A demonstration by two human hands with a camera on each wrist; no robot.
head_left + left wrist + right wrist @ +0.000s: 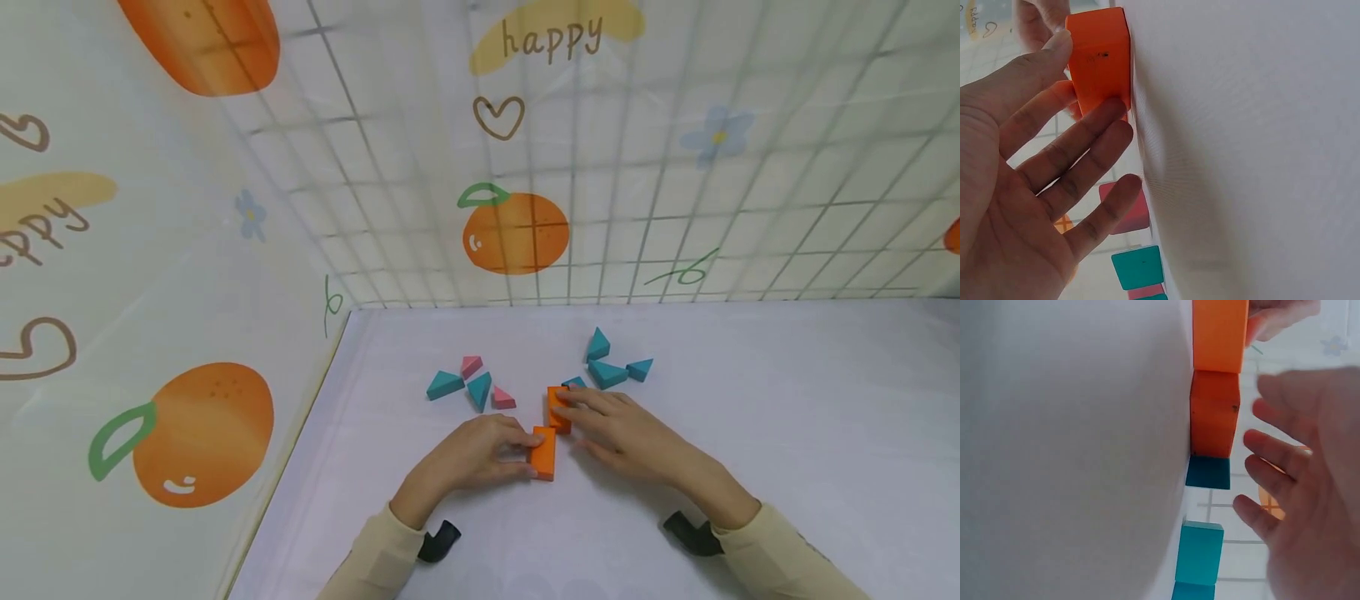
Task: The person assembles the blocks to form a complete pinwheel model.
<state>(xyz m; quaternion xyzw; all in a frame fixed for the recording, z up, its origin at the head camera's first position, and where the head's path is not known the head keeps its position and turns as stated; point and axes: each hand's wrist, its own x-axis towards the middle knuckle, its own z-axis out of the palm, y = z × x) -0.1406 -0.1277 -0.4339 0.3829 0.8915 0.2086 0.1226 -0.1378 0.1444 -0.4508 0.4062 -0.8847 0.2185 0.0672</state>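
Two orange rectangular blocks lie on the white table, meeting near their corners. My left hand pinches the nearer orange block by its left side, between thumb and index finger; in the left wrist view its other fingers spread loosely below. The farther orange block has my right hand over its right side, fingers extended and spread. In the right wrist view a gap shows between those fingers and the block. A blue triangular block stands against the far end of this orange block, partly hidden by the right hand.
Several teal triangular blocks sit behind the right hand. To the left lie teal blocks mixed with pink triangular blocks. A patterned curtain rises at the table's back edge and along its left side.
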